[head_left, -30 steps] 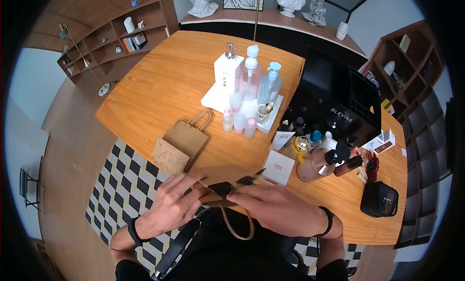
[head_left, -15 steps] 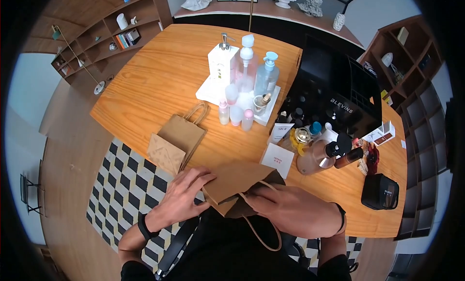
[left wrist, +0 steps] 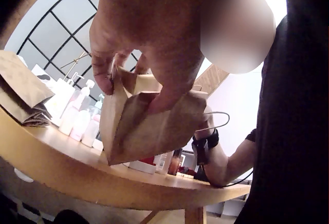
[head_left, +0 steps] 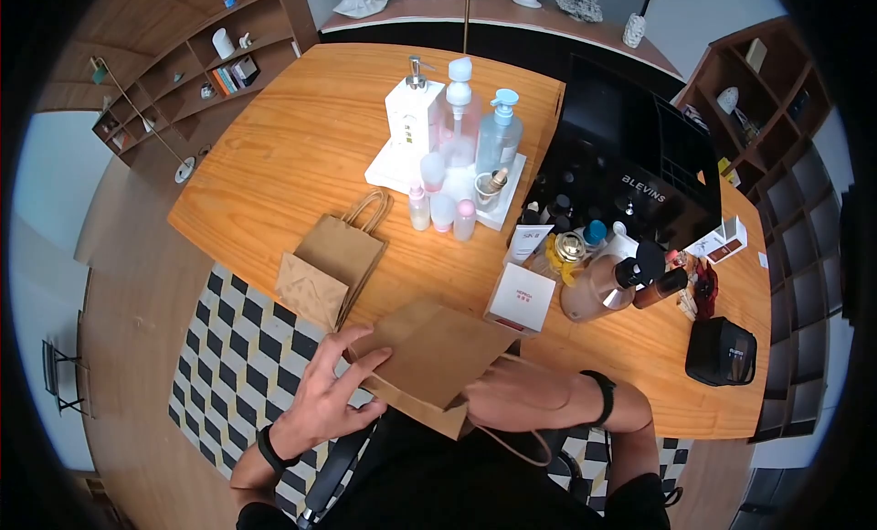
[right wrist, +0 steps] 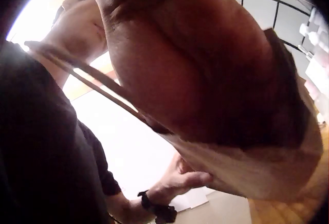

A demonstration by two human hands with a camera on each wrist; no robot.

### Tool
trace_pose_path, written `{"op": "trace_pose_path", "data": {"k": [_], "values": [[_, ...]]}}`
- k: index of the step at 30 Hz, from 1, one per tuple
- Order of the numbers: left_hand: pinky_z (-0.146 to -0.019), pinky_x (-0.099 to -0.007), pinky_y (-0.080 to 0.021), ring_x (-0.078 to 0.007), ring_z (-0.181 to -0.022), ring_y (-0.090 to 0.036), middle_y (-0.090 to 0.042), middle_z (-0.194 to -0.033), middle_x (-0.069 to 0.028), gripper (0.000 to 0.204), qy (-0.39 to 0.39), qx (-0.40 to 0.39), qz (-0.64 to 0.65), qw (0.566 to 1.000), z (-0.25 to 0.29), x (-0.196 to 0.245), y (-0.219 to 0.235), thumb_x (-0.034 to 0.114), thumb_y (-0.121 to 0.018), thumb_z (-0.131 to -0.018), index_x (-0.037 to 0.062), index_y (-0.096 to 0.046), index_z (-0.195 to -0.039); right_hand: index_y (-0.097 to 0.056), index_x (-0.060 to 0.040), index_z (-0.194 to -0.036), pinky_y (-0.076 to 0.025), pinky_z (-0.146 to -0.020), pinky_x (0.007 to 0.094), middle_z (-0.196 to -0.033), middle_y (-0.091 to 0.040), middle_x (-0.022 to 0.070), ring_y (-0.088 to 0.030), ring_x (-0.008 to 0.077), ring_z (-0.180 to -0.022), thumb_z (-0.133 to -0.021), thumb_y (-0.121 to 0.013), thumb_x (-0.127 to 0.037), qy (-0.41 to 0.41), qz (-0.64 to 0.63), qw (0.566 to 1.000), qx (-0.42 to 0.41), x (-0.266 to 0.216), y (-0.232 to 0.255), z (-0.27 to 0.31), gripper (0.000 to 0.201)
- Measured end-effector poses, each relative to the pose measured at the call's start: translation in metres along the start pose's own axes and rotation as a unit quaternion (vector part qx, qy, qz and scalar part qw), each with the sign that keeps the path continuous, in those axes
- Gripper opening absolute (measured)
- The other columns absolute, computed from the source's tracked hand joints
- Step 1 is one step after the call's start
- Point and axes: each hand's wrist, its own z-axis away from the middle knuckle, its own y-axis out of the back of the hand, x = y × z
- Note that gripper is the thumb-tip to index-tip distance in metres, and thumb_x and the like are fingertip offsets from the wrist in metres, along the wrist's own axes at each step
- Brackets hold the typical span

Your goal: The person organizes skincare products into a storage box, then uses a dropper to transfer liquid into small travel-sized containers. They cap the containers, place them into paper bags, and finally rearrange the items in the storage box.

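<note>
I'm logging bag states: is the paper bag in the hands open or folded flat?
Open. The right hand reaches into the paper bag, and its sides stand apart in the left wrist view.

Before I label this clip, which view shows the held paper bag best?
Head view: the paper bag shows its broad face. Left wrist: from a low angle, with a handle. Right wrist: the right hand covers part of it.

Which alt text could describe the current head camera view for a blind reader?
A person's left hand grips a brown paper bag while the right hand reaches inside it. Beyond, on a wooden table, are pump bottles on a white tray, more brown paper and a black box marked BLEVINS.
</note>
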Motion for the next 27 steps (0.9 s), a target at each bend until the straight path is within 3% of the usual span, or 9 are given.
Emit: {"op": "trace_pose_path", "data": {"k": [2, 6, 9, 13, 17, 21, 23, 25, 27], "values": [[-0.100, -0.0487, -0.058, -0.0439, -0.127, -0.061, -0.051, -0.150, -0.0207, 0.070, 0.001, 0.003, 0.020, 1.000, -0.001, 0.001, -0.006, 0.004, -0.088, -0.068, 0.0076, -0.068, -0.134, -0.059, 0.0088, -0.135, -0.051, -0.108, 0.0485, -0.131, -0.064, 0.0278, -0.061, 0.0467, -0.125, -0.087, -0.069, -0.009, 0.091, -0.038, 0.982, 0.160, 0.017, -0.023, 0.001, 0.052], [-0.101, -0.0499, -0.058, -0.0484, -0.134, -0.058, -0.043, -0.158, -0.0236, 0.079, -0.024, 0.024, 0.035, 0.999, -0.001, -0.008, -0.020, 0.003, -0.090, -0.065, 0.0082, -0.063, -0.140, -0.060, 0.0009, -0.140, -0.043, -0.117, 0.0485, -0.140, -0.063, 0.0253, -0.056, 0.0459, -0.133, -0.085, -0.074, -0.015, 0.062, -0.070, 0.984, 0.150, 0.029, -0.040, -0.001, 0.059], [-0.100, -0.0482, -0.059, -0.0465, -0.131, -0.061, -0.044, -0.159, -0.0243, 0.077, -0.008, 0.001, 0.061, 0.998, -0.001, -0.011, -0.020, 0.002, -0.089, -0.065, 0.0065, -0.063, -0.138, -0.061, -0.0009, -0.138, -0.049, -0.110, 0.0471, -0.138, -0.063, 0.0241, -0.058, 0.0447, -0.129, -0.080, -0.079, -0.019, 0.085, -0.051, 0.976, 0.194, 0.029, -0.038, -0.009, 0.063], [-0.098, -0.0468, -0.060, -0.0443, -0.126, -0.066, -0.050, -0.156, -0.0240, 0.073, -0.036, 0.004, 0.066, 0.997, -0.003, -0.014, -0.020, 0.001, -0.087, -0.066, 0.0040, -0.062, -0.134, -0.061, -0.0027, -0.139, -0.053, -0.102, 0.0461, -0.135, -0.065, 0.0192, -0.064, 0.0415, -0.121, -0.089, -0.075, -0.018, 0.074, -0.051, 0.986, 0.140, 0.014, -0.021, -0.009, 0.054], [-0.098, -0.0468, -0.060, -0.0425, -0.121, -0.069, -0.062, -0.143, -0.0234, 0.061, -0.035, 0.077, 0.067, 0.994, -0.003, -0.019, -0.015, 0.000, -0.083, -0.067, 0.0004, -0.066, -0.126, -0.064, -0.0003, -0.133, -0.056, -0.091, 0.0460, -0.128, -0.065, 0.0176, -0.068, 0.0381, -0.109, -0.090, -0.077, -0.017, 0.043, 0.030, 0.987, 0.155, -0.028, 0.037, 0.015, 0.048], [-0.096, -0.0467, -0.060, -0.0407, -0.120, -0.069, -0.066, -0.137, -0.0235, 0.047, 0.003, 0.162, -0.018, 0.987, 0.005, -0.032, 0.004, -0.001, -0.080, -0.068, -0.0023, -0.070, -0.114, -0.063, 0.0017, -0.128, -0.057, -0.076, 0.0464, -0.104, -0.065, 0.0177, -0.069, 0.0374, -0.089, -0.093, -0.078, -0.020, -0.025, 0.012, 0.965, 0.261, -0.045, 0.066, 0.054, 0.044], [-0.099, -0.0427, -0.057, -0.0367, -0.120, -0.067, -0.066, -0.136, -0.0225, 0.036, -0.002, 0.213, -0.055, 0.976, 0.004, -0.036, 0.016, 0.001, -0.079, -0.077, -0.0027, -0.071, -0.112, -0.064, 0.0010, -0.128, -0.056, -0.073, 0.0462, -0.101, -0.065, 0.0174, -0.070, 0.0360, -0.086, -0.094, -0.078, -0.021, -0.059, 0.014, 0.954, 0.292, -0.044, 0.069, 0.060, 0.043], [-0.104, -0.0374, -0.050, -0.0297, -0.122, -0.064, -0.065, -0.137, -0.0207, 0.028, 0.114, 0.289, -0.073, 0.948, 0.004, -0.036, 0.031, 0.003, -0.073, -0.093, -0.0036, -0.069, -0.119, -0.064, 0.0000, -0.130, -0.055, -0.071, 0.0473, -0.100, -0.066, 0.0164, -0.069, 0.0372, -0.083, -0.095, -0.077, -0.021, -0.115, 0.040, 0.944, 0.307, -0.036, 0.073, 0.058, 0.042], [-0.107, -0.0326, -0.045, -0.0217, -0.120, -0.062, -0.064, -0.137, -0.0168, 0.029, 0.168, 0.348, 0.064, 0.920, 0.005, -0.053, 0.035, 0.010, -0.065, -0.106, -0.0047, -0.065, -0.131, -0.063, -0.0010, -0.130, -0.053, -0.072, 0.0481, -0.099, -0.067, 0.0165, -0.069, 0.0371, -0.086, -0.097, -0.075, -0.021, -0.121, 0.034, 0.946, 0.298, -0.029, 0.074, 0.052, 0.041]]}}
